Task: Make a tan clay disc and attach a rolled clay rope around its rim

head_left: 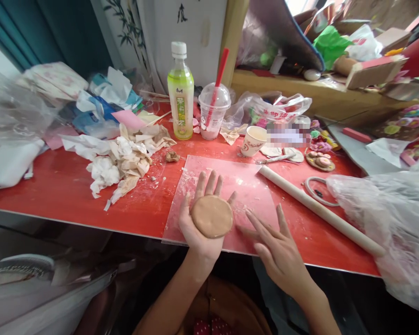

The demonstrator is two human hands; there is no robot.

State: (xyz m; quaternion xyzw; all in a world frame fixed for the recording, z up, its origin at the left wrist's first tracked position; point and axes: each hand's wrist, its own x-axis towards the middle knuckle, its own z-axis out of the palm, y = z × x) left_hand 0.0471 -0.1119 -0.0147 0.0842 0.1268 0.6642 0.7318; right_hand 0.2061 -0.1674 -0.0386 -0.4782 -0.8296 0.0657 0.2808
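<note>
Viewing the head camera, I find the clay-like disc (212, 216) flat on the upturned left hand (203, 243), fingers extended, presumably to support soft material evenly. The right hand (278, 251), empty with fingers spread, is held alongside, near the clear sheet (226, 173) on the table (136, 214).

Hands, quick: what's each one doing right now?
Left hand: open, palm up, holding the disc.
Right hand: open, fingers spread, apart from the disc, nothing visible in it.
</note>
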